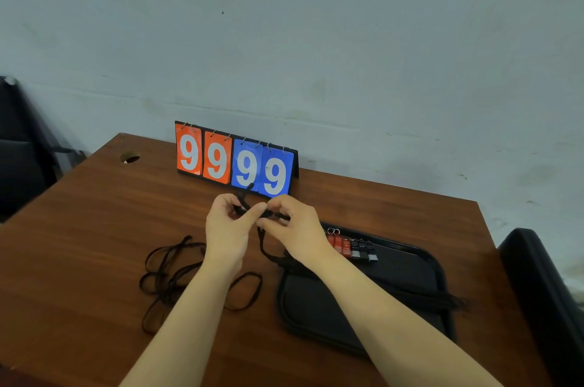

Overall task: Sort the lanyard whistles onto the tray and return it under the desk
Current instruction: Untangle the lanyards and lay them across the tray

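My left hand (226, 228) and my right hand (295, 227) are raised over the middle of the desk, fingertips together, both pinching a black lanyard cord (252, 213). Its loose end hangs down to the black tray (410, 273) on the right. Along the tray's far edge lie red whistles (339, 244) and black whistles (363, 252) in a row, with metal rings at their tops. A tangle of loose black lanyards (172, 279) lies on the wood left of my left forearm. I cannot see whether a whistle hangs on the held cord.
A flip scoreboard (235, 160) showing 9999 stands at the desk's back by the wall. A cable hole (130, 158) sits at the back left. Black chairs stand at the left (19, 146) and right (543, 292) of the desk (94, 213).
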The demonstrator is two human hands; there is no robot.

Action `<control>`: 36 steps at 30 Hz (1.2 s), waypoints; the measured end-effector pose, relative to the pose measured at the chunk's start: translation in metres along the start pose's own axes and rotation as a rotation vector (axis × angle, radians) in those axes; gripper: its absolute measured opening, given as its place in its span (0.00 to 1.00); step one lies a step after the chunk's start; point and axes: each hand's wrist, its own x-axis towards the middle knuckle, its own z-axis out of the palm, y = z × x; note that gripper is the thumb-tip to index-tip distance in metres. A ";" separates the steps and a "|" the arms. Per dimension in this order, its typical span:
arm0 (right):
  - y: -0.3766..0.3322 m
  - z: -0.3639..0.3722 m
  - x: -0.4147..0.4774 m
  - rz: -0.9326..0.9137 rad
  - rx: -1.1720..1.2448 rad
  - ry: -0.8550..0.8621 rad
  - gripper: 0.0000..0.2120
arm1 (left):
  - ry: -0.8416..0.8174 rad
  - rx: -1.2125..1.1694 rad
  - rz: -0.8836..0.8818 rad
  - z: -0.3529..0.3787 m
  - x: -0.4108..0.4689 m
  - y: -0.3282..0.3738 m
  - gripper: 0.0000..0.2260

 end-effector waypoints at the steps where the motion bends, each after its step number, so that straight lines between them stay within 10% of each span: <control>1: 0.000 0.000 0.000 0.002 -0.019 0.011 0.11 | 0.000 -0.015 -0.004 0.000 0.000 0.000 0.09; 19: -0.015 -0.012 0.004 0.029 -0.013 0.046 0.04 | -0.300 0.036 0.066 -0.006 -0.010 0.003 0.05; 29: -0.013 -0.021 0.001 0.167 0.470 -0.208 0.15 | -0.166 0.049 0.044 -0.011 -0.003 0.014 0.05; 36: -0.009 -0.007 0.003 0.269 0.467 0.048 0.10 | 0.134 0.468 0.163 -0.005 -0.001 0.019 0.14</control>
